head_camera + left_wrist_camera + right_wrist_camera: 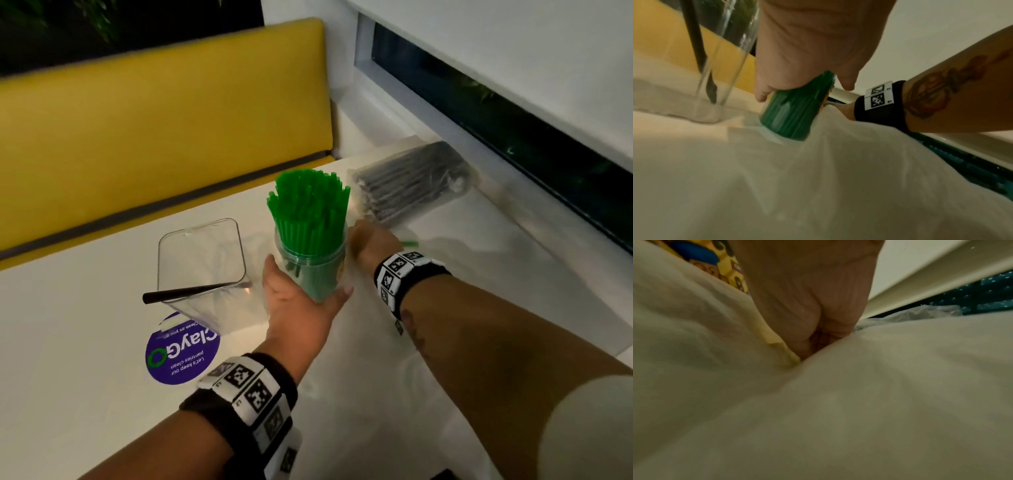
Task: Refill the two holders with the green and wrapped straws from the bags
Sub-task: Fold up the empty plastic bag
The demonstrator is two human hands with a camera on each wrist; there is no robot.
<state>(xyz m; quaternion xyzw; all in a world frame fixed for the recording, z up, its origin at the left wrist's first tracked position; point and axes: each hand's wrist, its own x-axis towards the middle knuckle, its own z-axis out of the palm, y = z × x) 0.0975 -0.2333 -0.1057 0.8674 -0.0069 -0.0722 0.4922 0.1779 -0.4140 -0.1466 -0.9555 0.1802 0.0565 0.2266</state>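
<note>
**Round holder full of green straws, square holder nearly bare**

The left hand (294, 308) has its grip wrapped around the lower part of the round clear holder (313, 270), thumb on one side and fingers on the other, as the left wrist view also shows. The holder stands upright near the middle of the white table (68, 342), packed with green straws (308, 205) that fan out above its rim.

Just to its left stands the square clear holder (202, 270), with a single black straw (191, 292) leaning out over its near rim. A round purple sticker (178, 356) lies on the table in front of it.

The right hand (371, 241) reaches behind the round holder, fingers curled down onto clear plastic; one loose green straw (409, 244) shows beside it. What its grip holds, I cannot tell.

A bag of wrapped dark straws (411, 185) lies toward the far right corner of the table.
</note>
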